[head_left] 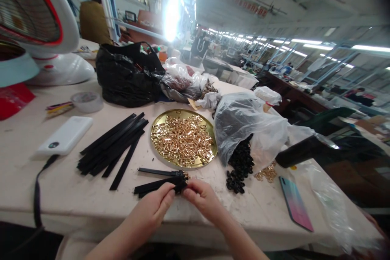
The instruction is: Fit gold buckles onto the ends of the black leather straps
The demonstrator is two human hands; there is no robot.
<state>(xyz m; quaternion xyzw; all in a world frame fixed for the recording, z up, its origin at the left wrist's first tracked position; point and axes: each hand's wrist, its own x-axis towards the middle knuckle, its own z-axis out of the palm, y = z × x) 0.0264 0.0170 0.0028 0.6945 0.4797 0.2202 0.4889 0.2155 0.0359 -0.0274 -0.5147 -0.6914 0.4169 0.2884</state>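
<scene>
Forearms point(129, 225) slant up from the bottom edge, the left hand point(157, 202) and right hand point(201, 198) nearly meeting at lower centre. Both pinch a black strap point(179, 188) — thumbs against bent forefingers — so it lies between the two sets of fingertips. More strips point(155, 183) rest just left of the grip; a round tray point(164, 118) of gold fittings point(183, 140) sits above, mid-frame.

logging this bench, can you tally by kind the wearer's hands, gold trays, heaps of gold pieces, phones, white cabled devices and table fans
Left hand and right hand: 2
Gold tray: 1
Heaps of gold pieces: 2
Phone: 1
White cabled device: 1
Table fan: 1
Total: 8
</scene>
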